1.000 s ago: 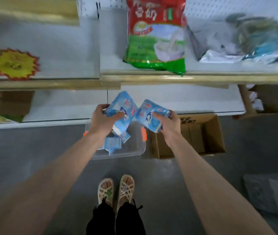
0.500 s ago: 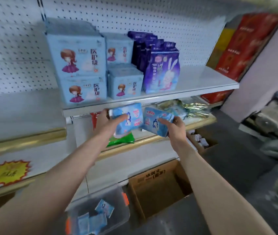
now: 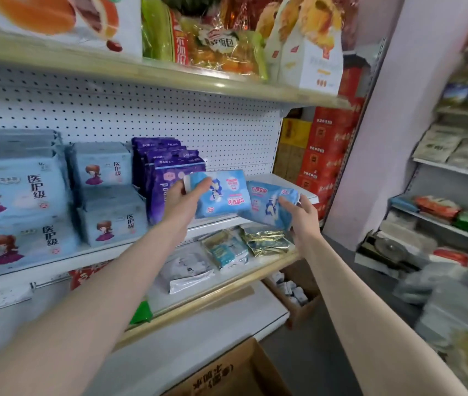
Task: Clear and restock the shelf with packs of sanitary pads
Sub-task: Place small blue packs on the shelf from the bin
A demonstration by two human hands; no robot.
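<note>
We see soft plastic film, glossy and lightly wrinkled, on the left light-blue pack [image 3: 221,195] and the right light-blue pack [image 3: 267,207]. The purple packs [image 3: 167,167] at the middle of the white shelf [image 3: 290,180] wear a similar shiny film. That shelf looks like smooth painted metal; its perforated back panel [image 3: 198,124] is matt. Near the right front corner of the lower shelf [image 3: 213,295], the gold packets [image 3: 267,238] are crinkled, mirror-bright foil. The cardboard box [image 3: 235,372] below is matt brown.
</note>
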